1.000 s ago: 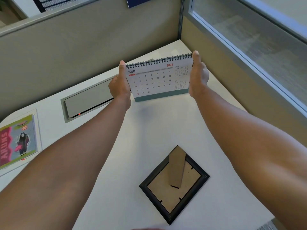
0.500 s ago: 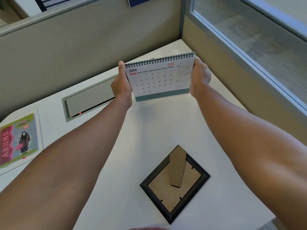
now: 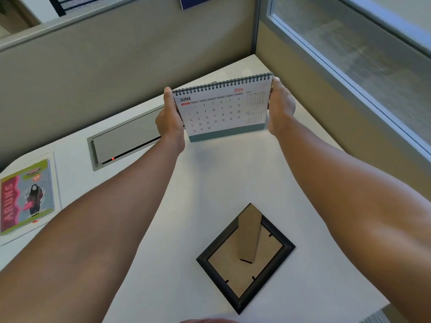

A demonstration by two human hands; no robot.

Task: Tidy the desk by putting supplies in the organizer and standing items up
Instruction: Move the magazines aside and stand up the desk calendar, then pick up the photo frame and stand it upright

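A spiral-bound desk calendar (image 3: 219,110) showing June 2026 stands upright on the white desk (image 3: 233,173) near its far corner. My left hand (image 3: 169,120) grips the calendar's left edge, thumb up along the side. My right hand (image 3: 281,110) holds its right edge, fingers hidden behind the calendar. A black picture frame (image 3: 246,257) lies face down nearer to me, its cardboard stand folded flat on the back.
A grey cable hatch (image 3: 121,141) with a small red light is set into the desk to the left. A colourful printed card (image 3: 25,197) lies at the left edge. Beige partition walls and a window (image 3: 349,54) close the far and right sides.
My right hand has slid lower and further behind the calendar's right edge. The calendar's top has tipped slightly back and its right end has shifted a little away from me.
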